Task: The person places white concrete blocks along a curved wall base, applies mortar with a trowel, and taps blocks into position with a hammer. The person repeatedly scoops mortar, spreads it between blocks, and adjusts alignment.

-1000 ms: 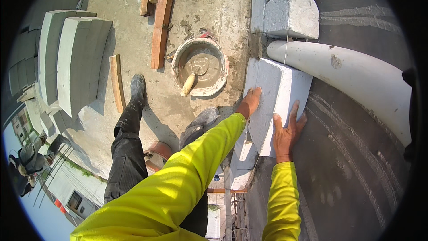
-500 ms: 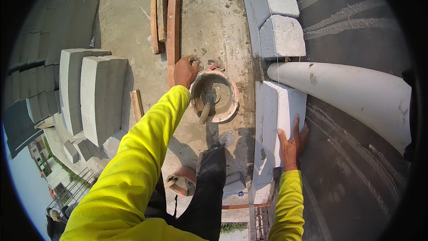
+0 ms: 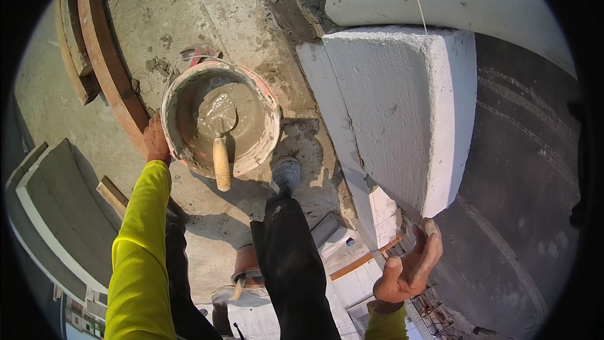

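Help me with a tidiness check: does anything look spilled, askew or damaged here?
Nothing looks badly wrong. Small lumps lie on the floor beside the bucket, perhaps spilled from the mortar inside, and its rim is crusted unevenly. The white block shows no obvious break.

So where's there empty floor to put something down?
The widest bare patch is the speckled concrete floor beyond the bucket, between the long wooden beam and the white blocks. A narrower, stained strip separates bucket and blocks. It's crowded left of the bucket, by the left hand and beam, and by the foot.
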Demonstrator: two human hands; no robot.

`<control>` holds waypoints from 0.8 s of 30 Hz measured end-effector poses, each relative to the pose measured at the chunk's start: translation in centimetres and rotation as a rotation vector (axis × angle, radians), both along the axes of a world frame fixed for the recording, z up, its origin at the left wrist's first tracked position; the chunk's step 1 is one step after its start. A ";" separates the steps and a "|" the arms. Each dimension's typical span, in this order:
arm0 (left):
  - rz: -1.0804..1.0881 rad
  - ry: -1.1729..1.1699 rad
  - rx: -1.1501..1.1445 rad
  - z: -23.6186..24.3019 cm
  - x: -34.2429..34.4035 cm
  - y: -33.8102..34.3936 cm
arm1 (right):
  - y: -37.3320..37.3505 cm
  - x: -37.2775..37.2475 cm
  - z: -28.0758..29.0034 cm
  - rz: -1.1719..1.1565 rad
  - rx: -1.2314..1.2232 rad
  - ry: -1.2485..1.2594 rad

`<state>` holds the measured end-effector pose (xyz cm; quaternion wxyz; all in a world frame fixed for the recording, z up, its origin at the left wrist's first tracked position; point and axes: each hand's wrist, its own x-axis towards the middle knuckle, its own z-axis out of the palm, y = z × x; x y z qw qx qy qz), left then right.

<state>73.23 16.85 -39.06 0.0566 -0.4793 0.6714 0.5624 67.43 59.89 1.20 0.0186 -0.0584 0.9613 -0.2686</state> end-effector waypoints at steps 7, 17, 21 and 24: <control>-0.805 -0.257 -0.790 6.2 -3.5 -2.7 | -3.9 5.2 0.4 -0.170 -0.159 -0.175; -0.664 -0.143 -0.559 35.4 3.6 -9.9 | -18.1 14.2 5.1 -0.448 -0.906 -0.670; -0.830 -0.186 -0.315 46.1 7.8 -5.1 | -27.6 14.7 4.9 -0.442 -1.281 -0.612; -0.990 -0.024 -0.122 49.9 9.0 1.3 | -29.0 15.0 5.2 -0.588 -1.076 -0.546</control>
